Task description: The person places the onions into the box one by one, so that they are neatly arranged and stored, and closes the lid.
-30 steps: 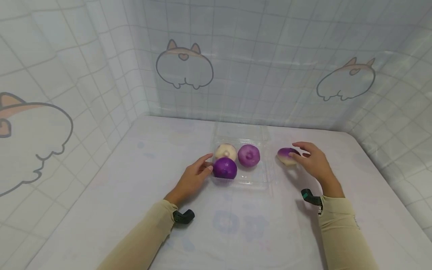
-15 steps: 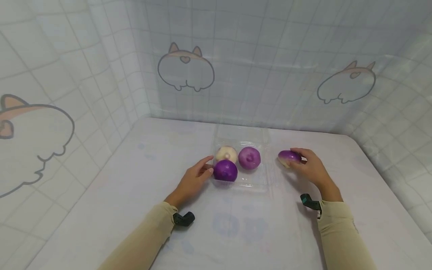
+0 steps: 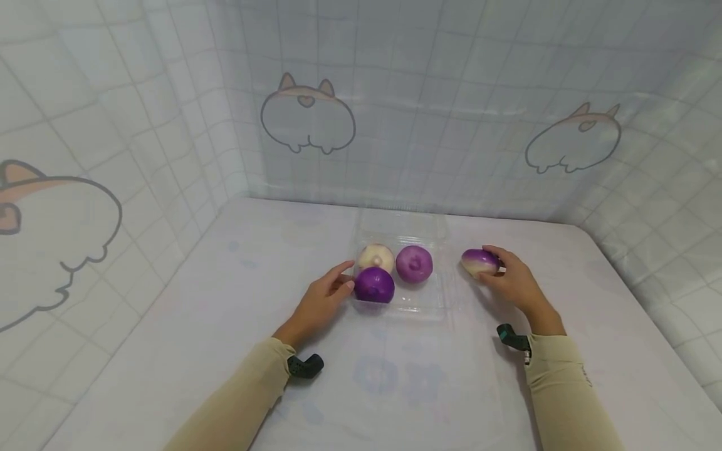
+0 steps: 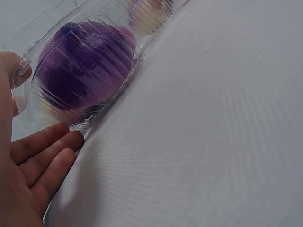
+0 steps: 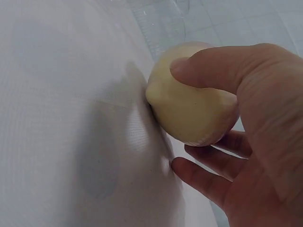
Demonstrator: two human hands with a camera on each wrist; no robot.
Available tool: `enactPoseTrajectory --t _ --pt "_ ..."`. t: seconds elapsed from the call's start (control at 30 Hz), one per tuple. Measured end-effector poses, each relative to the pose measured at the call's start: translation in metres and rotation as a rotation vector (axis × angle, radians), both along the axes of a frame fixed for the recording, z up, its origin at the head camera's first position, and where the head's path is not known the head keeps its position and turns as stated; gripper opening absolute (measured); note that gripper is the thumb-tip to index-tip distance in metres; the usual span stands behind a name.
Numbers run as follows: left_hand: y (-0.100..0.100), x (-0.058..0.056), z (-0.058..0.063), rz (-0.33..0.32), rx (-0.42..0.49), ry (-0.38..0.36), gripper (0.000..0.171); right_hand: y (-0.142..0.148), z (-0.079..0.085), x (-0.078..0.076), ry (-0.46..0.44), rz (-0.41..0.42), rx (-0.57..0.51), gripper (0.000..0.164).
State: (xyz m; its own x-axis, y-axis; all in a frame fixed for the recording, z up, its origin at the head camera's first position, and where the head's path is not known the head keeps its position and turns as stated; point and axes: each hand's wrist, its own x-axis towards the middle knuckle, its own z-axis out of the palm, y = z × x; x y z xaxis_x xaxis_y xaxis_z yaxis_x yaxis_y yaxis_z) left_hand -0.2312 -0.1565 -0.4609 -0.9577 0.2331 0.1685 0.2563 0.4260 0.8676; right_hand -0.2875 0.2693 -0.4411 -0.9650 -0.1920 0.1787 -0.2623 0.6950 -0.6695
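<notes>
In the head view, my right hand (image 3: pixel 510 279) grips a purple-and-cream turnip (image 3: pixel 479 262) right of a clear plastic container (image 3: pixel 420 308). The right wrist view shows the thumb across the turnip's cream side (image 5: pixel 194 111), fingers around its far side; it is low over the cloth, and contact cannot be told. My left hand (image 3: pixel 321 304) holds the container's left edge, thumb at the rim and fingers (image 4: pixel 47 161) against the outside wall. Inside sit a dark purple turnip (image 3: pixel 375 285), a cream one (image 3: pixel 376 255) and a lighter purple one (image 3: pixel 414 264).
The container's clear lid (image 3: pixel 402 227) lies open toward the back. White cloth (image 3: pixel 225 313) covers the table, and a checked curtain (image 3: pixel 417 138) hangs behind and at both sides. Each wrist wears a dark camera mount, such as the left one (image 3: pixel 306 366).
My right index finger has come down onto the turnip's far side, and the turnip has turned in that hand. The left hand and the container have stayed in place.
</notes>
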Motion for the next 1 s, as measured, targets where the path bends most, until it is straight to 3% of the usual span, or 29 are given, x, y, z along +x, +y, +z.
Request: enactPoseTrajectory --t 0.2,0.53,0.8,1.0 --pt "0.0 0.0 -0.002 -0.004 -0.001 -0.007 0.049 -0.001 0.002 0.003 -0.006 -0.045 0.011 0.07" --pt "0.001 -0.002 -0.002 -0.007 0.0 0.013 0.048 -0.003 0.007 0.004 0.022 -0.136 -0.086 0.068" --pt "-0.001 -0.001 -0.002 0.003 -0.004 0.009 0.049 -0.011 0.002 0.002 0.016 -0.217 -0.279 0.069" --pt "0.0 -0.002 -0.003 0.006 -0.011 0.023 0.048 -0.014 -0.001 0.001 0.005 -0.191 -0.391 0.067"
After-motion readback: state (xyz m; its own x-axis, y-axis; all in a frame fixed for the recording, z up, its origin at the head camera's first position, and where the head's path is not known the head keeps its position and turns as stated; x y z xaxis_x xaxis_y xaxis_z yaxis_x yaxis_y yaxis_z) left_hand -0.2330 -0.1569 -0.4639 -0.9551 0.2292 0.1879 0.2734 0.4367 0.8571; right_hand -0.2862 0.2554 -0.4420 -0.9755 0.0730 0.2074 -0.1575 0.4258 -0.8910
